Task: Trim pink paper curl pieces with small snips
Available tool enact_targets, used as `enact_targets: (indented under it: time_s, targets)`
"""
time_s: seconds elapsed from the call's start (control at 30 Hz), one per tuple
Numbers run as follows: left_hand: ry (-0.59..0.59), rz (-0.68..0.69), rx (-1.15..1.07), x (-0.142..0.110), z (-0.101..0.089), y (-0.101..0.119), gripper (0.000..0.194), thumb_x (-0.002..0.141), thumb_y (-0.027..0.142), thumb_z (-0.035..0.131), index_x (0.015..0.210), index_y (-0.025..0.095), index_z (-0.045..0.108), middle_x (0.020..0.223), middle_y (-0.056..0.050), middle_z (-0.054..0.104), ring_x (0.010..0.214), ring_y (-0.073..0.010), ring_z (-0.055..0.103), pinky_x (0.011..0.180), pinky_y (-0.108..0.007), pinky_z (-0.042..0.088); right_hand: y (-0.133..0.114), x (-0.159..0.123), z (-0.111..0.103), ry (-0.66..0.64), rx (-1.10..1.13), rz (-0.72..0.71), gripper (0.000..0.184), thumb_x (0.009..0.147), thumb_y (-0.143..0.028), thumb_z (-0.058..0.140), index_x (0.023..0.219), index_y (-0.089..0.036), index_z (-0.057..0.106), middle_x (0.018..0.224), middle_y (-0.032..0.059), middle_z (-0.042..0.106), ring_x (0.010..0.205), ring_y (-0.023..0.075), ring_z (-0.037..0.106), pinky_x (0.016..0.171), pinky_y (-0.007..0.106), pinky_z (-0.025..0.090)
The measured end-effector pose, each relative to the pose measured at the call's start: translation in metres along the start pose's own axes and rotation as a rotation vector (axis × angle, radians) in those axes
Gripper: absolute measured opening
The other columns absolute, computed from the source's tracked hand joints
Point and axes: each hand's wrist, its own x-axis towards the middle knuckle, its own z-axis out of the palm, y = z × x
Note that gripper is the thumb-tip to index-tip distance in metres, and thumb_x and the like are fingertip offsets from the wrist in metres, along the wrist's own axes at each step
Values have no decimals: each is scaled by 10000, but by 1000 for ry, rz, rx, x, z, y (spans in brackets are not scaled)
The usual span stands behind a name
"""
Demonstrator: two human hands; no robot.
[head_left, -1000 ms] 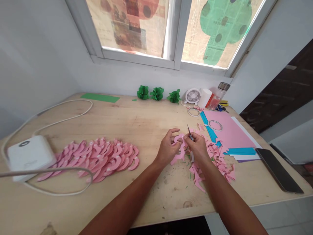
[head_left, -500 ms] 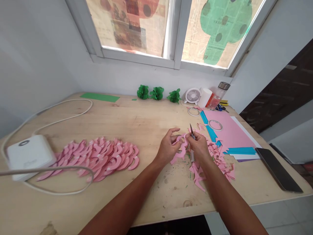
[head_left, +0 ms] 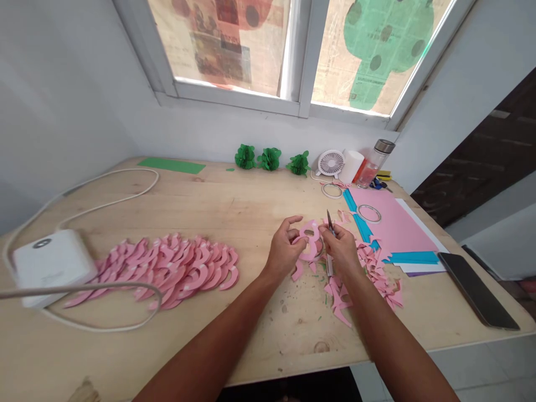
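My left hand (head_left: 285,248) is closed on a curvy pink paper cutout (head_left: 312,251), pinched between thumb and fingers, its index finger raised. The cutout has rounded loops and a pale patch near its top. My right hand (head_left: 340,245) is at the cutout's right edge, thumb and fingertip close together there. It also grips what looks like a craft knife (head_left: 330,267), with a dark pointed tip sticking up and a grey handle showing below the fingers. Pink paper scraps (head_left: 379,273) lie under and beside my right hand.
To the left, overlapping curved pink cutouts (head_left: 184,271) lie near a white cabled box (head_left: 54,268). At right are pink sheets (head_left: 402,223), tape rolls (head_left: 369,214) and a black phone (head_left: 477,290). Green paper balls (head_left: 268,159), a fan (head_left: 331,163) and a bottle (head_left: 374,164) line the back.
The pink cutout has turned in my left hand, so more of its looped upper part shows. Both hands have shifted only slightly; the knife stays in my right hand.
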Motion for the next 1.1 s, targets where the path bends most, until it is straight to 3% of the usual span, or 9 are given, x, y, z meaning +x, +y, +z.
enact_targets:
  time_s: [0.17,0.5,0.8,1.1]
  targets:
    - [96,45,12,2,-3,0,486,656,163,585,1125,165,460,601,59,535,487,-69,463,493,-179,364,-1,-3,2,-20,-22,-2,246,653,-384,650,730,-157,597,461,-81,350,409,59,249,399,209,177]
    - [-59,109,121,0,-1,-4,331,692,182,551,1021,159,570,576,61,452,503,-69,419,498,-184,337,-4,-5,0,88,-35,-171,225,700,-349,598,818,-158,615,560,-56,376,461,64,273,413,203,217]
    - [-175,125,149,-3,0,9,448,668,116,492,1111,153,549,525,83,382,464,-58,335,488,-186,302,-4,1,-2,-18,187,21,244,643,-335,665,803,-153,632,425,-101,301,370,37,215,367,186,125]
    - [-225,66,46,-6,2,13,456,634,107,486,1081,144,569,635,30,540,454,-44,333,460,-183,288,-5,-1,-3,-113,301,85,252,607,-304,717,787,-148,635,425,-101,356,347,17,228,358,170,106]
